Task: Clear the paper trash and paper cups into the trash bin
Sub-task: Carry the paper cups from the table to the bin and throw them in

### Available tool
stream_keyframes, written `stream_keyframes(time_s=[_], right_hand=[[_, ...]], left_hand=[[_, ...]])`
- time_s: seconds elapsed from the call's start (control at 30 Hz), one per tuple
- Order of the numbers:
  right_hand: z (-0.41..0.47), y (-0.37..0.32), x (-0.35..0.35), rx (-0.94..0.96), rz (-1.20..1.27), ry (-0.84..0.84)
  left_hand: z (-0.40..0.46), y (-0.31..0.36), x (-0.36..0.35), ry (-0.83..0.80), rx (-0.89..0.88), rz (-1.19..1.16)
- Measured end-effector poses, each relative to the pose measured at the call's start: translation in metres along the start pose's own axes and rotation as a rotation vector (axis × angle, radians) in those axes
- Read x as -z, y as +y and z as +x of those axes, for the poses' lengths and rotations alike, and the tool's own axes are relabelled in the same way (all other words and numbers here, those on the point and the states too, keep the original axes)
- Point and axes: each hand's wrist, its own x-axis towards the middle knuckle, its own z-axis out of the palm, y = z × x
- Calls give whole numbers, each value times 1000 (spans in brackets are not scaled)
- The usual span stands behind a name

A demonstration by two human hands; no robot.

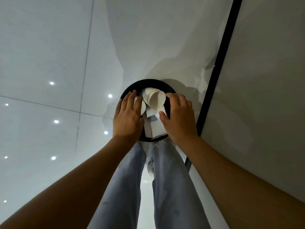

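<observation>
A round black trash bin (148, 82) stands on the floor right below me. Inside it, a stack of white paper cups (155, 98) lies on its side with the open end facing me. Another white cup (141, 106) lies to its left, and a white paper box (156, 128) sits underneath. My left hand (127, 119) hovers over the bin's left side with its fingers stretched across the smaller cup. My right hand (179, 118) sits over the right rim with loosely bent fingers, its thumb touching the paper box. Neither hand grips anything.
The bin stands on glossy pale floor tiles (49, 63) that reflect ceiling lights. A black strip (221, 52) runs along the foot of a white wall (264, 80) close on the right. My legs in light trousers (166, 179) are just in front of the bin.
</observation>
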Motion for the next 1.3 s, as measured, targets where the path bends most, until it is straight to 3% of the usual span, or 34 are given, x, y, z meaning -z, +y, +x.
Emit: stream_keyframes(time_s=[0.23,0.5,0.7,1.0,1.3], right_hand=[[-44,-87,115,19,-163,-205],[-99,-215,264,190,-237,-251],[-165,-315,329,409,-370,-266],[-260,-484,312,763,-562,-324],[-363,-656,198,1069,-724,-406]], left_hand=[[-59,-4,145,-3,35,-35],[-152,-15,320,30,181,-37],[-256,-29,419,202,325,-38],[-411,-103,469,373,644,-155],[-558,-257,458,442,944,-312]])
